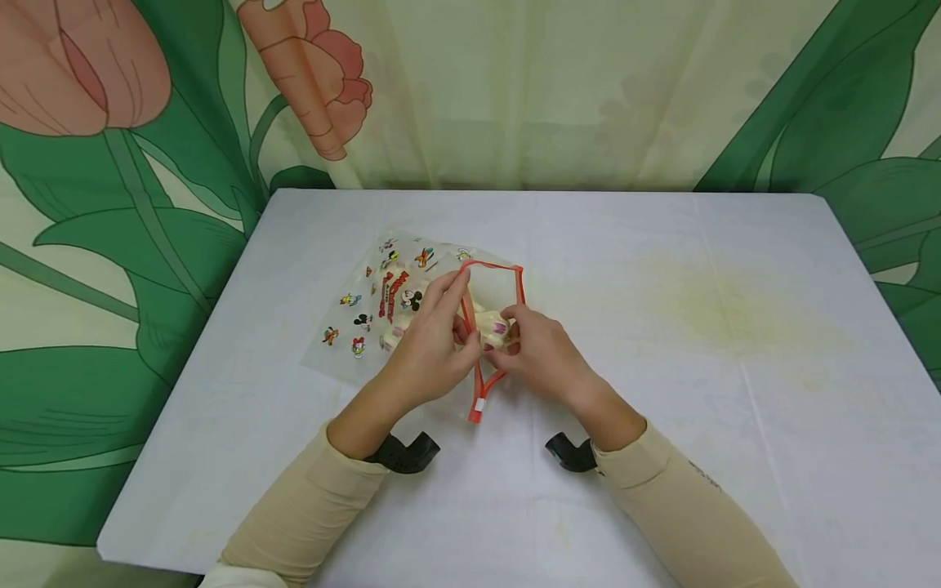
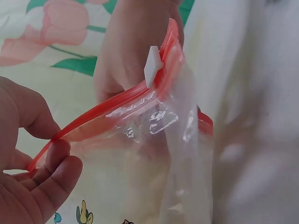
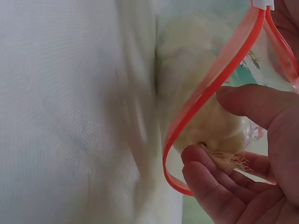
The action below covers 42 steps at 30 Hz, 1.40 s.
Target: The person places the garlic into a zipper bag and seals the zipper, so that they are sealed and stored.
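Observation:
A clear zip bag (image 1: 349,306) with cartoon prints lies on the table, its red-edged mouth spread apart and facing right. My left hand (image 1: 434,347) pinches the red rim (image 2: 105,105) between thumb and fingers. At one end of the rim sits a white slider (image 2: 152,66). Just inside the mouth, my right hand (image 1: 544,351) grips a cream garlic bulb (image 3: 210,126) with purplish patches and a frayed tan root tuft (image 3: 229,160). Deeper in the bag more pale, purplish bulbs (image 1: 393,335) show through the plastic, partly covered by my left hand.
The white-covered table (image 1: 662,245) reaches back to a flowered curtain (image 1: 515,90). A faint yellowish stain (image 1: 724,314) marks the cloth at right. Black wrist mounts (image 1: 408,453) sit on both forearms.

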Each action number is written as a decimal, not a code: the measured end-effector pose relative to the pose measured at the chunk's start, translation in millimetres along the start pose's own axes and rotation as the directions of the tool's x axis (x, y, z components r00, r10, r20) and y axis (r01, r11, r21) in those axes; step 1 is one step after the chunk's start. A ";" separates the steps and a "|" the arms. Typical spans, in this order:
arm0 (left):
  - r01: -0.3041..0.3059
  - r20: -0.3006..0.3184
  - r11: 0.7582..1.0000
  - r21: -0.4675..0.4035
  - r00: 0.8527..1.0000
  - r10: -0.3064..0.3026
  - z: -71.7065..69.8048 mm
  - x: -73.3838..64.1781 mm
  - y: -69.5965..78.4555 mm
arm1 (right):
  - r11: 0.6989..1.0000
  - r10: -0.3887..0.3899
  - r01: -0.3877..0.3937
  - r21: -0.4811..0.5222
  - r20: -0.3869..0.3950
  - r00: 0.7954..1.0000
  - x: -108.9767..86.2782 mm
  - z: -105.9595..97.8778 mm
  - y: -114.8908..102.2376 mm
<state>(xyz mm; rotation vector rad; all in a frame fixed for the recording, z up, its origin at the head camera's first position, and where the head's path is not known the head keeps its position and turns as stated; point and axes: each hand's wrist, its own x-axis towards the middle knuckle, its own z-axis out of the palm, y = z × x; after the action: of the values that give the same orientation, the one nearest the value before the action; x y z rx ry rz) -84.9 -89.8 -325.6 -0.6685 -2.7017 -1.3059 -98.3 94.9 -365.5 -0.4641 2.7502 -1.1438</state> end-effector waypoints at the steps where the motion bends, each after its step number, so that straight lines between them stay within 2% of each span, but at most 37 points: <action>1: 0.003 0.003 1.000 -0.004 1.000 -0.003 0.0 0.1 0.1 | 1.000 0.011 -0.011 -0.005 0.008 1.000 0.6 0.6 -0.8; 9: -0.004 0.009 1.000 -0.024 1.000 0.004 0.8 0.8 0.2 | 0.997 0.065 -0.063 -0.043 0.036 0.997 9.4 5.5 -5.4; 18: -0.020 0.012 1.000 -0.017 1.000 0.020 2.2 1.4 -0.1 | 0.998 0.038 -0.038 -0.048 0.015 0.999 15.7 7.8 -6.6; 28: -0.018 -0.002 1.000 0.012 1.000 0.018 3.5 1.5 0.6 | 0.997 0.061 -0.063 0.048 0.047 0.997 16.8 8.0 -6.8; 34: -0.017 -0.002 1.000 0.008 1.000 0.017 4.4 1.6 2.0 | 0.998 0.066 -0.067 0.003 0.044 0.997 20.5 9.0 -9.7; 42: -0.004 0.008 1.000 0.012 1.000 0.004 5.6 1.9 3.2 | 0.996 0.092 -0.091 -0.005 0.056 0.994 26.0 13.3 -13.7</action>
<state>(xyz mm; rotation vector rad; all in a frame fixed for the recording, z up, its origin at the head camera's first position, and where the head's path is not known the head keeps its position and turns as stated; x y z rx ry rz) -84.6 -83.1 -326.4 -0.6787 -2.7108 -1.2884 -116.6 68.4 -365.1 -0.3606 2.6943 -1.0897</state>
